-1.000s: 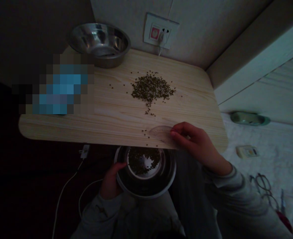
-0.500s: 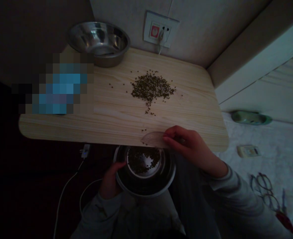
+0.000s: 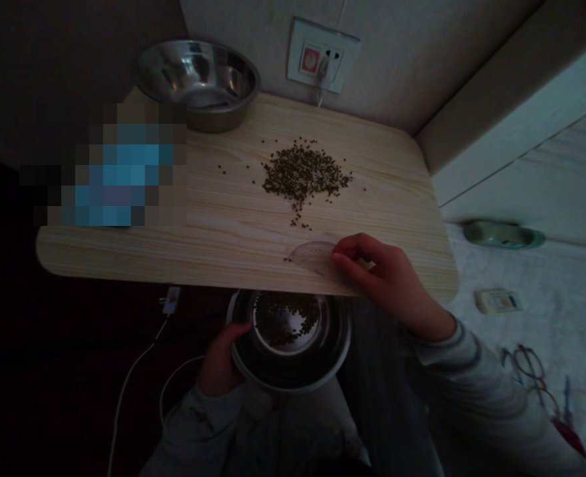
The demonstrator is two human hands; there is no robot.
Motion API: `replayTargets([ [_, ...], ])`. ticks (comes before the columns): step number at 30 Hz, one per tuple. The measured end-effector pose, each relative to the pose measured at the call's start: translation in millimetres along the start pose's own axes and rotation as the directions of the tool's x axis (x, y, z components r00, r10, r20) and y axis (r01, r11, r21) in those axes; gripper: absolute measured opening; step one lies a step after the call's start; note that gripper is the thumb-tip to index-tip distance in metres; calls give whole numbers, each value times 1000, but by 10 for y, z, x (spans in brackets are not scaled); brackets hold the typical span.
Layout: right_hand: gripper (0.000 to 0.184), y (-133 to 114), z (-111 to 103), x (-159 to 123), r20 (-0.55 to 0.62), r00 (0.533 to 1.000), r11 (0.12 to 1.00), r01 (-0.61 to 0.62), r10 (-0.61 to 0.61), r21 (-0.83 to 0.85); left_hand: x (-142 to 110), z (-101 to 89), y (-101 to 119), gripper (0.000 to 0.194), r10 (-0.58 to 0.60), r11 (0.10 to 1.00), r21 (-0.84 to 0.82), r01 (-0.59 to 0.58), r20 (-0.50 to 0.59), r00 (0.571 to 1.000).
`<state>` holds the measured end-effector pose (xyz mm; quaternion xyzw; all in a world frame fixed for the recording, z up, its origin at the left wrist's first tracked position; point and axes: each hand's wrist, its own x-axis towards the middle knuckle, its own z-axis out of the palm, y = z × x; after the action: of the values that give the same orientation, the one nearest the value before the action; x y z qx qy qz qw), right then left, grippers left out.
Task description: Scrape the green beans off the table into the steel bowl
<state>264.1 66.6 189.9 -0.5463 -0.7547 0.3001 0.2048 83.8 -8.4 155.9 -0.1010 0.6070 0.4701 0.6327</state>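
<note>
A pile of small dark beans [image 3: 303, 175] lies on a light wooden tabletop [image 3: 223, 232]. My right hand [image 3: 387, 278] pinches a clear half-round plastic piece [image 3: 315, 255] that rests flat on the table, just below the pile's trailing beans. My left hand [image 3: 221, 361] grips the rim of a steel bowl [image 3: 290, 341] held under the table's front edge. That bowl has beans in its bottom.
A second steel bowl [image 3: 198, 79] stands at the table's back left, next to a blurred blue patch [image 3: 114, 179]. A wall socket [image 3: 320, 63] is behind the table. A white cable [image 3: 138, 371] hangs below. Glasses [image 3: 526, 377] and small items lie on the bed at right.
My right hand slid the clear piece to the table's front edge, sweeping loose beans toward the bowl, then moved it back up toward the pile. The left hand and bowl stayed put.
</note>
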Motion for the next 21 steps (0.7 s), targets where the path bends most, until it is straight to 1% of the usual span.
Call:
replayTargets([
  [3, 16, -23, 10, -19, 15, 1000, 1000, 19, -19, 6, 2, -2, 6, 36, 61, 998, -13, -62, -30, 998],
  [7, 16, -37, -1, -33, 4, 1000, 1000, 24, -24, 6, -77, 66, 29, 38, 18, 999, -49, -21, -49, 999],
  [11, 15, -51, -3, -34, 7, 1000, 1000, 22, -22, -8, -118, 101, 37, 43, 59, 997, -36, -61, -70, 996],
  [17, 14, -88, 35, -90, 44, 998, 999, 45, -47, 31, -104, 66, 71, 39, -6, 1000, -2, 7, 12, 1000],
  [21, 14, -115, 44, -140, 114, 992, 998, 46, -51, 45, -48, -10, 43, 38, -26, 1000, 8, 26, 55, 998],
])
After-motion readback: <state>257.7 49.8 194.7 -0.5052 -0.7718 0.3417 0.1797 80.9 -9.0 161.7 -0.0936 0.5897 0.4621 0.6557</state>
